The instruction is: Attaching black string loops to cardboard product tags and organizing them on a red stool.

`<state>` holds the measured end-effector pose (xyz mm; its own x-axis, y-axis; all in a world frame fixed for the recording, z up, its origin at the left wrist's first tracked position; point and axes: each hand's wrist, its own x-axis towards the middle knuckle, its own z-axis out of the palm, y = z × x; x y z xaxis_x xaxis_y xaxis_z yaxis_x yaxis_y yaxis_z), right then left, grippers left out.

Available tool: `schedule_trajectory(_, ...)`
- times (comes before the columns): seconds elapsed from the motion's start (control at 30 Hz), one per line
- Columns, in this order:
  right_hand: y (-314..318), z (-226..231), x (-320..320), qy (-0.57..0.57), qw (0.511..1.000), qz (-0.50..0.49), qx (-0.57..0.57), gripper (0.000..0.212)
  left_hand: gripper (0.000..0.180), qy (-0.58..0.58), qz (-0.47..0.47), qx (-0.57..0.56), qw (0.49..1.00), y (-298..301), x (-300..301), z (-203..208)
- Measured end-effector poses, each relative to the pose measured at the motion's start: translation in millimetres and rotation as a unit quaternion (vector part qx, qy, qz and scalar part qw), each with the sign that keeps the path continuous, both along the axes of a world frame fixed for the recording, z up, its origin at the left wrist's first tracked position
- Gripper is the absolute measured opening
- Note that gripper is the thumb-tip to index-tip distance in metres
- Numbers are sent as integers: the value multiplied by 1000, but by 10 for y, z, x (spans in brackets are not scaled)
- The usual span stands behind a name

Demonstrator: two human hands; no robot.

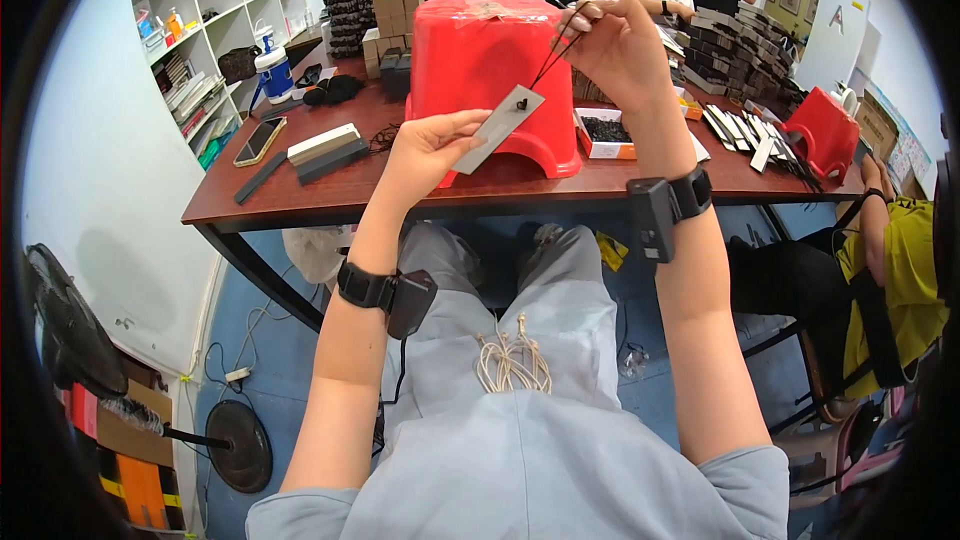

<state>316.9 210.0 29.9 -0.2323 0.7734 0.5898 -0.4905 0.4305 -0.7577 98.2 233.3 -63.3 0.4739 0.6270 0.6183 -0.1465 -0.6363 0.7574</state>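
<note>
My left hand pinches the lower end of a flat, light grey tag between thumb and fingers. A small black knot or fastener shows near the tag's upper end, and a thin black cord runs from there up to the right. With the fingertips of my right hand, raised higher, I grip the cord's looped end, so the cord is stretched between tag and hand. Directly behind both hands, a red plastic stool stands on the brown table.
Left on the table are a phone and stacked white and dark tags. To the right sit a box of small black pieces, fanned-out tags and a smaller red stool. A person in yellow sits at right; others work behind.
</note>
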Motion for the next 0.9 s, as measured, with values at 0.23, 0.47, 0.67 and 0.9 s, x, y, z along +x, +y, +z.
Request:
schedule_trajectory(0.23,-470,-153,-219,-121,985,-56,110,41,30,-68,-45,-132,988,-402,-56,-22)
schedule_trajectory(0.47,-785,-398,-305,-365,899,-171,172,56,32,-62,-121,-243,960,-642,-141,-69)
schedule_trajectory(0.67,-777,-443,-241,-263,952,-107,110,37,32,-70,-150,-292,942,-721,-180,-149)
schedule_trajectory(0.9,-764,-391,74,-190,968,-131,99,19,31,-17,-114,-275,955,-834,-347,-208)
